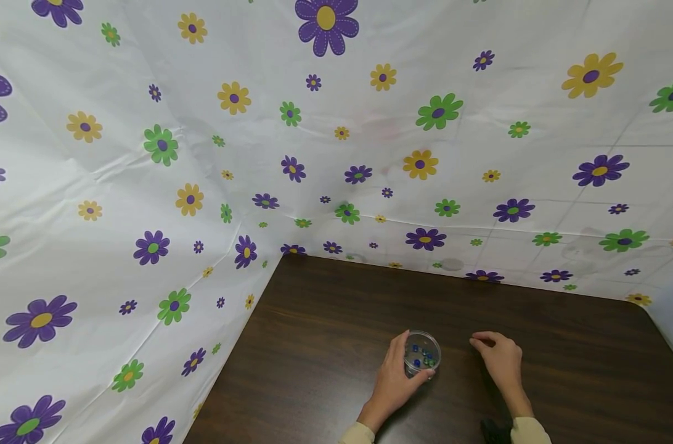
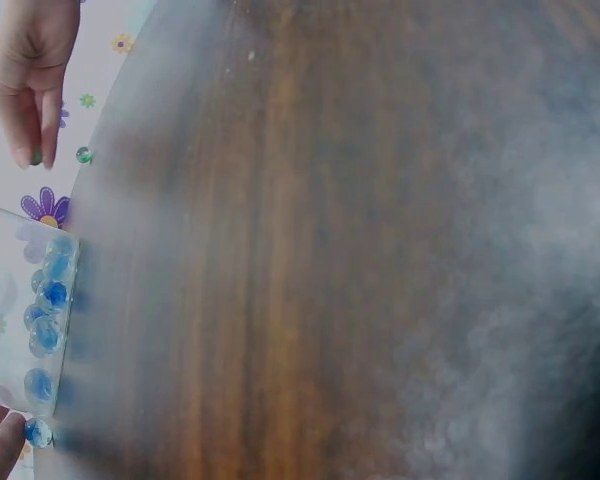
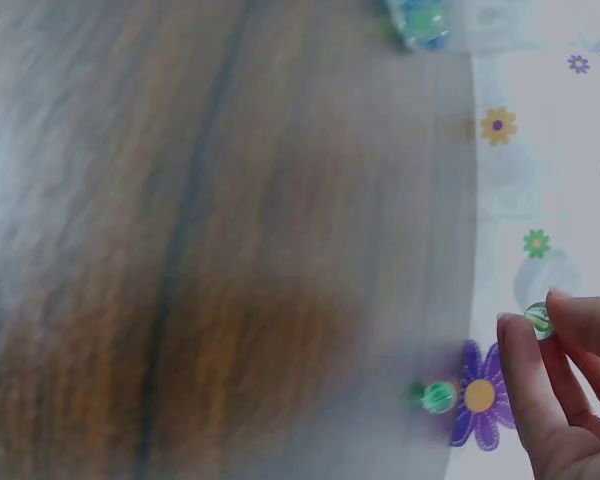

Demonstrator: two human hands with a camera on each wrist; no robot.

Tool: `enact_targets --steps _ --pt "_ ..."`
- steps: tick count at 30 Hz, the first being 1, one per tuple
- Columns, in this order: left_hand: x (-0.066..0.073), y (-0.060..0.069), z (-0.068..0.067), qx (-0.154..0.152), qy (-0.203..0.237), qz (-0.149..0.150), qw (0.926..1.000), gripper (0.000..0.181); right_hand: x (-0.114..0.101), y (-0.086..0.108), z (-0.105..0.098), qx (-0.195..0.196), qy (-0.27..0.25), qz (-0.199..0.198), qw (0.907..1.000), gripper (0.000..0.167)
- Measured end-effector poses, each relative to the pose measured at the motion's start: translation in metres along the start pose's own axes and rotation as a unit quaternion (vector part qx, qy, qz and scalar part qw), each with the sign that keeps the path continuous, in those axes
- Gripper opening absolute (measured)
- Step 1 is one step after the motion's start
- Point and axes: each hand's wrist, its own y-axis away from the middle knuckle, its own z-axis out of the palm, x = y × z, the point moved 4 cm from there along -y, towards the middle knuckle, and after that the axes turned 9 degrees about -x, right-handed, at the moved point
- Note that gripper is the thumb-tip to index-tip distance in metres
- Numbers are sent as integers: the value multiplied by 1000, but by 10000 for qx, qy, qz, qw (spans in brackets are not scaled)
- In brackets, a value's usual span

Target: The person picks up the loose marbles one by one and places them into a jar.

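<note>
My left hand [image 1: 394,383] holds a clear round plastic container [image 1: 423,336] by its side, thumb at the near edge and fingers along the left. Blue and green glass marbles [image 1: 423,356] lie at its bottom. In the left wrist view a blue-tinted marble [image 2: 38,433] shows beside my left fingertips, at the container's edge. To the right of the container, my right hand [image 1: 501,359] pinches a green clear marble [image 3: 539,320] between thumb and fingers, above the table. Another green marble [image 3: 438,397] rests on the tabletop near that hand; the head view does not show it.
The dark brown wooden table [image 1: 314,320] has a rounded far right corner. A white flowered sheet [image 1: 314,142] hangs behind it and along its left side. Something black [image 1: 494,430] is by the right wrist.
</note>
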Motion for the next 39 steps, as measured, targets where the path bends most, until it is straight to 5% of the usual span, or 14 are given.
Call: enact_targets --steps 9,17,29,39 --pt "0 0 0 14 5 38 10000 87 -22 1 -5 109 -391 152 9991 8" --pt "0 0 0 -32 38 3 10000 87 -47 4 -5 -260 -1344 446 9896 17" --pt "0 0 0 -55 87 17 9999 87 -86 9 6 -727 -1731 -179 9821 12" --pt "0 1 0 -9 73 153 9999 86 -97 15 21 -1071 -1745 -628 9768 6"
